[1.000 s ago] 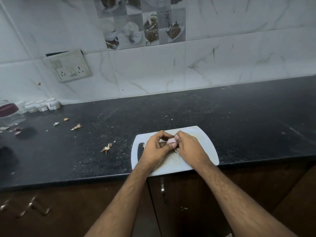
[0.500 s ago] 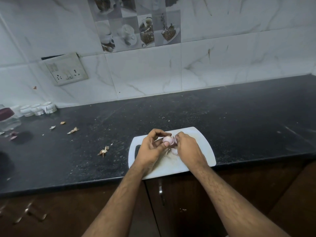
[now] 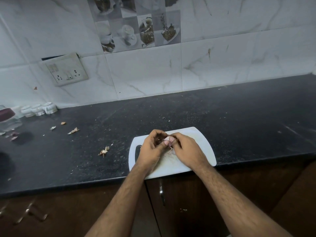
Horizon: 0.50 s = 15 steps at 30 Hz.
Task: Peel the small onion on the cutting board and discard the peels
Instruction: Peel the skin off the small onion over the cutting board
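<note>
A small pale pink onion (image 3: 167, 138) is pinched between the fingertips of both hands, just above the white cutting board (image 3: 201, 142). My left hand (image 3: 153, 149) cups it from the left, thumb pressed on its front. My right hand (image 3: 185, 150) grips it from the right with thumb and fingers. Most of the onion is hidden by my fingers. A thin piece of peel (image 3: 171, 150) hangs or lies below it on the board, between my hands.
The board sits at the front edge of a black counter (image 3: 239, 120). Loose peel scraps lie to the left (image 3: 103, 151) (image 3: 73, 130). Small white jars (image 3: 39, 109) and a lidded container (image 3: 8, 119) stand far left by the tiled wall.
My hands have closed in tighter around the onion, so less of it shows. The view has shifted slightly; both hands stay over the board.
</note>
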Motion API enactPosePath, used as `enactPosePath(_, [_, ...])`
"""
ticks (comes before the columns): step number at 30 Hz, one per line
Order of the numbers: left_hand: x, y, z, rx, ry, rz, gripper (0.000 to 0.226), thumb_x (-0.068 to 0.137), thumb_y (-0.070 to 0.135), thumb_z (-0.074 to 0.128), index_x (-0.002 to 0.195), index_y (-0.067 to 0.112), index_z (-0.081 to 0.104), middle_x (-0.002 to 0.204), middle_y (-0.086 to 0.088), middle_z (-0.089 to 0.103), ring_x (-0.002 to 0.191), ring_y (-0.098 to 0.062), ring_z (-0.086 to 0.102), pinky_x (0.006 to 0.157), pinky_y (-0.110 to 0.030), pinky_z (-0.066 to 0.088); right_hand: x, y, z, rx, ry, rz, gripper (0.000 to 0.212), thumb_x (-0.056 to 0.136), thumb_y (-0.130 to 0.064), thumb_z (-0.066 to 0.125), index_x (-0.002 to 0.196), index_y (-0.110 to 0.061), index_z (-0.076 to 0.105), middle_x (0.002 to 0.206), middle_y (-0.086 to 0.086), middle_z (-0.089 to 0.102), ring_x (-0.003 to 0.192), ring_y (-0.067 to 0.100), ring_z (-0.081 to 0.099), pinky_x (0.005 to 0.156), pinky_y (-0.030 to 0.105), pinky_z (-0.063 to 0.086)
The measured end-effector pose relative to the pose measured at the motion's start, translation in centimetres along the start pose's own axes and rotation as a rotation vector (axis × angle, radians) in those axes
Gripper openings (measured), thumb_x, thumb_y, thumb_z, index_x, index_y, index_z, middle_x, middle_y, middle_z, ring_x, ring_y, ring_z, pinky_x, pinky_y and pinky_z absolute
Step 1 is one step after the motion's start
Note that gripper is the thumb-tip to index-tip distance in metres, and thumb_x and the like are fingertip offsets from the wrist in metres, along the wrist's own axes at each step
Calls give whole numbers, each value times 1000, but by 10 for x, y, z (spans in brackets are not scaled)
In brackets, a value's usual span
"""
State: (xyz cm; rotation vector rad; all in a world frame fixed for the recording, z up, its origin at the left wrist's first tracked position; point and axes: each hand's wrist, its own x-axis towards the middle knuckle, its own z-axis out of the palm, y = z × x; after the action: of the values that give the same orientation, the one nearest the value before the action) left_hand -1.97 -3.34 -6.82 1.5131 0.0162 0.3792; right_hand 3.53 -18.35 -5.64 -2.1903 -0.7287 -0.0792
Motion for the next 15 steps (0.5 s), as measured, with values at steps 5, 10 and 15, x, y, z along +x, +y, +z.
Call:
enactPosePath(5, [1,0,2,224,-19,31,25,98,8,67,121,16,73,116,0,78,108,-20,74,102,-40,58,0,3,3,-68,17,-15,31,109,-35,33,96,-24,59,94,-9,65,93,12,58,81,35,50])
enactPosePath(10, [1,-3,4,329,46,0,29,88,13,77,113,27,80,109,2,81,103,-22,77,101,-48,58,4,4,3,-133,-9,-7,24,106,-24,37,104,-16,60,102,-5,61,100,14,53,84,33,46])
enactPosePath(15, [0,-1,6,454,76,32,30,89,8,77,116,21,80,109,5,80,99,-12,75,98,-35,58,7,6,6,-174,-88,-8,20,104,-19,41,115,-16,57,109,-4,57,104,10,46,77,25,39])
